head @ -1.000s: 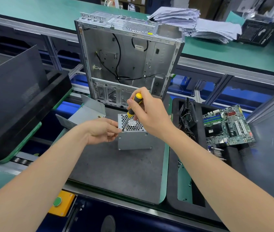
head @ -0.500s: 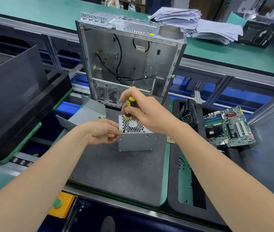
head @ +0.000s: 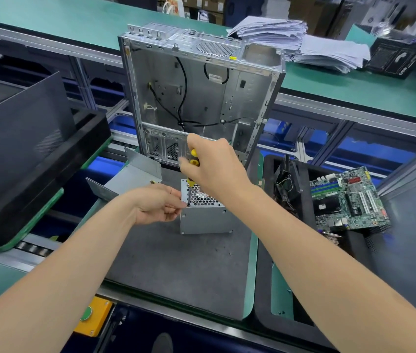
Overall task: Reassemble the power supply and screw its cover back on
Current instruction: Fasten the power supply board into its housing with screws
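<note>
Cover seated, a screw apparently being driven.
Right hand (head: 214, 169) grips the screwdriver (head: 193, 159) above the power supply (head: 204, 220); left hand (head: 156, 203) pinches its tip beside the cover (head: 201, 198) corner. Remaining screws unclear.

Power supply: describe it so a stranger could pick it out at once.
Find the tall open computer case standing at the back of the grey mat. Right in front of it sits the power supply, a small bare-metal box. Unlike the plain folded metal panel to its left, its top is honeycomb-perforated.
</note>
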Motion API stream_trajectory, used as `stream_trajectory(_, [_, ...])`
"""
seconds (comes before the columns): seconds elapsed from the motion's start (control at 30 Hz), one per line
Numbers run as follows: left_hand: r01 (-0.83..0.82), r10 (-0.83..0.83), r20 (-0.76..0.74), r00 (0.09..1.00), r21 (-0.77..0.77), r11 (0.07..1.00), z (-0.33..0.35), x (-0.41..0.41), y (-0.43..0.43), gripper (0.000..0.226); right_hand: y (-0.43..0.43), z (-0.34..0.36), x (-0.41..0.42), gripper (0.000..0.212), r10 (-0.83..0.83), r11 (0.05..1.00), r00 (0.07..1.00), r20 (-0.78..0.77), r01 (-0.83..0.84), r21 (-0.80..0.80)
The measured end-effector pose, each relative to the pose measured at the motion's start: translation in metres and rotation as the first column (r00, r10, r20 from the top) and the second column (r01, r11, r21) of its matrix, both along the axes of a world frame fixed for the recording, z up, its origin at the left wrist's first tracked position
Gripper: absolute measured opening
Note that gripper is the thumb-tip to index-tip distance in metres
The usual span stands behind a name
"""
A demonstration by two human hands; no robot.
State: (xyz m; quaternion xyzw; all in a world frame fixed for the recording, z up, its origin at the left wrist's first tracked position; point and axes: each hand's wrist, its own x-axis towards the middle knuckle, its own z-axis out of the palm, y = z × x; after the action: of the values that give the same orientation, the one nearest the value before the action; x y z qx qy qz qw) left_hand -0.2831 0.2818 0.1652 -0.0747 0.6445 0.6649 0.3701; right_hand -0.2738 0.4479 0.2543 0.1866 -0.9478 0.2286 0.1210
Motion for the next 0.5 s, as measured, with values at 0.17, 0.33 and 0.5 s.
stream_trajectory(0.17, [0.019, -0.019, -0.015, 1.0, 0.025, 0.999, -0.003, 0.002, 0.0, 0.044, 0.011, 0.022, -0.009, 0.019, 0.291, 0.934, 0.943, 0.16, -0.317, 0.166])
stream_trajectory(0.33, [-0.004, 0.004, -0.004, 1.0, 0.013, 1.0, 0.0, 0.002, 0.001, 0.033, 0.017, 0.034, -0.015, 0.029, 0.519, 0.782, 0.806, 0.285, -0.582, 0.221])
stream_trajectory(0.5, [-0.009, 0.009, 0.004, 1.0, -0.005, 1.0, 0.003, 0.001, 0.002, 0.024, 0.014, 0.023, -0.015, 0.018, 0.334, 0.92, 0.923, 0.19, -0.363, 0.147])
